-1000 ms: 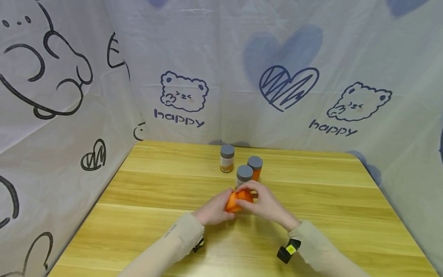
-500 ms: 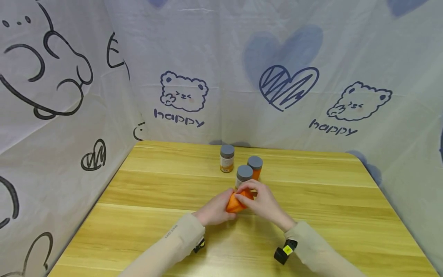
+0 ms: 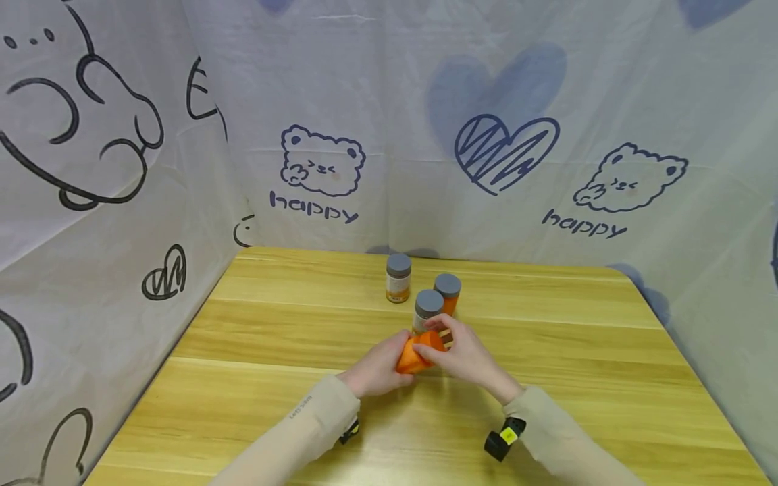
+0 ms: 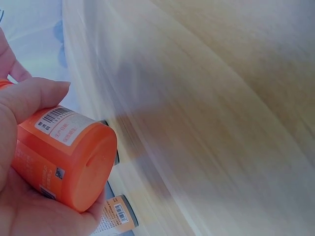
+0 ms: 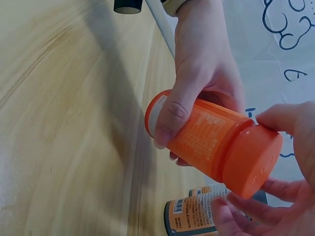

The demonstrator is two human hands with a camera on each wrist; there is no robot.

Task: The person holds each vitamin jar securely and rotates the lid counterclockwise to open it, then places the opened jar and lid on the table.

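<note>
In the head view my left hand (image 3: 378, 366) holds an orange plastic bottle (image 3: 410, 358) off the table, tilted with its cap toward the right. The left wrist view has its thumb across the white barcode label of the orange bottle (image 4: 91, 162), base facing out. My right hand (image 3: 467, 358) is at the other end, fingers curled around the orange cap (image 5: 252, 160). The cap sits on the bottle. One digit touches its upper rim in the right wrist view, while the other fingers curl below; their exact contact is partly hidden.
Just behind the hands stands a grey-lidded bottle (image 3: 429, 305), with a grey-lidded orange bottle (image 3: 448, 290) close behind it. Another grey-lidded bottle (image 3: 398, 278) is farther back on the wooden table (image 3: 273, 317). A printed white cloth (image 3: 413, 101) hangs beyond the table's edge.
My right hand has shifted slightly around the cap, and its upper finger has lifted a little, showing more of the cap. The left hand and the bottle stay nearly still.
</note>
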